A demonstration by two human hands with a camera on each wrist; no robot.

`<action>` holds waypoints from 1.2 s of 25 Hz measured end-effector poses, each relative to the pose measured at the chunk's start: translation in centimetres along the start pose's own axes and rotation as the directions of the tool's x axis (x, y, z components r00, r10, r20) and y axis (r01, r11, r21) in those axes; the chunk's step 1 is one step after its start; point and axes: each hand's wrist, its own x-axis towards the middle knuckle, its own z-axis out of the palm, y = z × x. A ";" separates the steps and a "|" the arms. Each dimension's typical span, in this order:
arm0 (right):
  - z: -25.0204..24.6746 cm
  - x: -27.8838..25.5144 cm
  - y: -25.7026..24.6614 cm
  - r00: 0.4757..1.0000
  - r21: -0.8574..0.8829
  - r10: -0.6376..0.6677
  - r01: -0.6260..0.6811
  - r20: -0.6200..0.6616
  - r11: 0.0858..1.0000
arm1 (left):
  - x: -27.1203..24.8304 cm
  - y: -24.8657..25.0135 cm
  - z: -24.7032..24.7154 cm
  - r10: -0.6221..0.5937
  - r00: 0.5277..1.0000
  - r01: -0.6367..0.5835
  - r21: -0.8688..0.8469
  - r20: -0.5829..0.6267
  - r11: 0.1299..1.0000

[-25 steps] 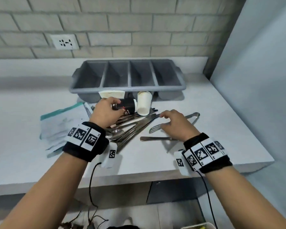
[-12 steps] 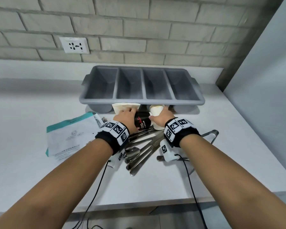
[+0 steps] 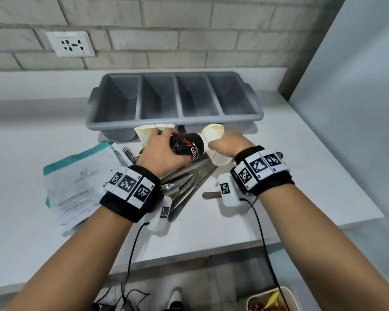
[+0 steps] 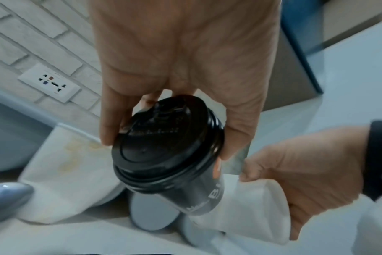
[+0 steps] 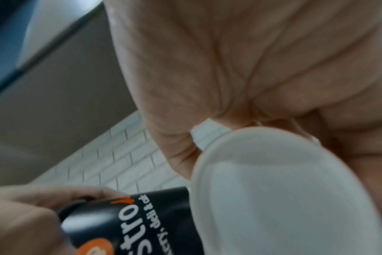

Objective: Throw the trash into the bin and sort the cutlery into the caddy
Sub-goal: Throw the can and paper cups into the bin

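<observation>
My left hand (image 3: 161, 151) grips a black coffee cup (image 3: 186, 147) with a black lid (image 4: 164, 143), lifted and tilted over the cutlery pile (image 3: 184, 182). My right hand (image 3: 228, 145) holds a white paper cup (image 3: 213, 142) beside it; its pale base (image 5: 279, 193) fills the right wrist view. A second, stained white cup (image 3: 152, 132) lies on its side behind my left hand. The grey four-compartment caddy (image 3: 173, 122) stands just beyond, with nothing showing inside it.
A teal-edged paper bag (image 3: 76, 182) lies left of the cutlery on the white counter (image 3: 301, 176). A knife handle (image 3: 210, 195) lies under my right wrist. A bin (image 3: 270, 299) with trash sits on the floor at lower right. A brick wall with a socket (image 3: 71, 43) is behind.
My right hand left the cutlery, moved forward and took hold of the white cup. My left hand has lifted the black cup slightly. My view has moved closer to the counter.
</observation>
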 end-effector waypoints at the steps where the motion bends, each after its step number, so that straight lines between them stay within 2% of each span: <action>1: -0.7 -1.1 1.1 0.999 0.076 -0.001 0.004 -0.032 0.997 | -0.8 0.7 0.0 0.010 1.000 -0.011 -0.047 -0.020 0.999; 4: -2.5 -6.1 8.0 0.979 0.306 0.062 0.000 -0.192 0.952 | -3.8 3.7 2.8 0.077 0.997 -0.071 -0.191 0.026 0.979; 7: -2.2 -12.3 16.6 0.938 0.510 0.198 -0.027 -0.284 0.860 | -8.1 6.9 8.4 0.217 0.961 -0.164 -0.280 0.171 0.946; 10: -0.1 -17.4 24.5 0.855 0.611 0.336 -0.029 -0.395 0.791 | -12.8 9.1 14.1 0.351 0.883 -0.256 -0.307 0.312 0.917; 13: 3.6 -21.0 32.5 0.789 0.709 0.508 -0.136 -0.344 0.692 | -16.7 10.1 20.5 0.422 0.764 -0.306 -0.303 0.488 0.903; 15: 6.8 -22.4 37.1 0.749 0.764 0.616 -0.243 -0.243 0.597 | -18.7 9.8 24.7 0.394 0.684 -0.307 -0.247 0.614 0.919; 17: 10.3 -23.0 40.6 0.691 0.810 0.702 -0.306 -0.173 0.500 | -20.0 9.0 28.6 0.307 0.625 -0.261 -0.178 0.718 0.949; 20: 16.3 -22.6 45.2 0.564 0.834 0.820 -0.405 -0.096 0.376 | -20.8 6.4 35.0 0.156 0.554 -0.191 -0.057 0.818 0.980; 23: 23.6 -20.8 49.8 0.457 0.793 0.885 -0.570 0.088 0.216 | -21.0 2.5 42.9 0.025 0.549 -0.184 0.092 0.835 0.979; 25: 28.5 -18.9 52.9 0.403 0.774 0.898 -0.621 0.177 0.126 | -21.1 -0.3 48.6 -0.058 0.527 -0.155 0.163 0.848 0.974; 27: 32.3 -17.0 55.5 0.378 0.773 0.906 -0.626 0.190 0.100 | -21.2 -3.1 53.6 -0.111 0.493 -0.130 0.199 0.863 0.971; 30: 37.5 -13.5 60.9 0.357 0.767 0.924 -0.628 0.138 0.129 | -21.5 -7.3 62.5 -0.120 0.454 -0.096 0.183 0.883 0.978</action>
